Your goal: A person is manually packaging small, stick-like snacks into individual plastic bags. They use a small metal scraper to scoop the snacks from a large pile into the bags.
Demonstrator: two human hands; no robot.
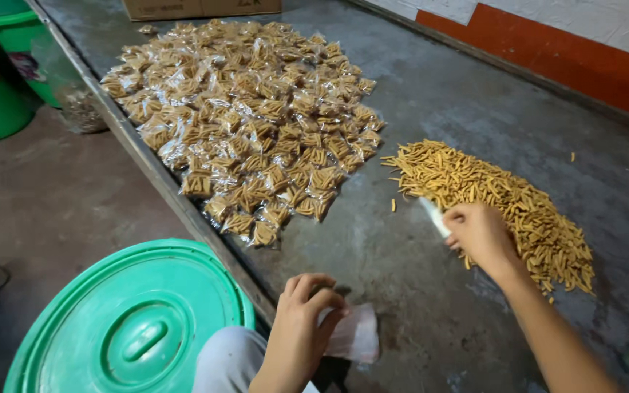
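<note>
On the grey slab, left hand [301, 320] pinches a small clear bag [354, 333] open-side up, right hand [478, 231] grips a white scoop [433, 215] at the loose snack-stick pile [500, 200]; best keep scoops small, bag mouth wide.

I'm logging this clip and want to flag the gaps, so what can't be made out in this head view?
- Right hand: holds a small white object at the loose snack sticks; fingers hide most of it.
- Left hand: pinches a clear plastic bag; contents unclear.
- Cardboard box: cut off by the top edge.
- Green lid: hides the container beneath.
- Packed bags: too small to count.
</note>
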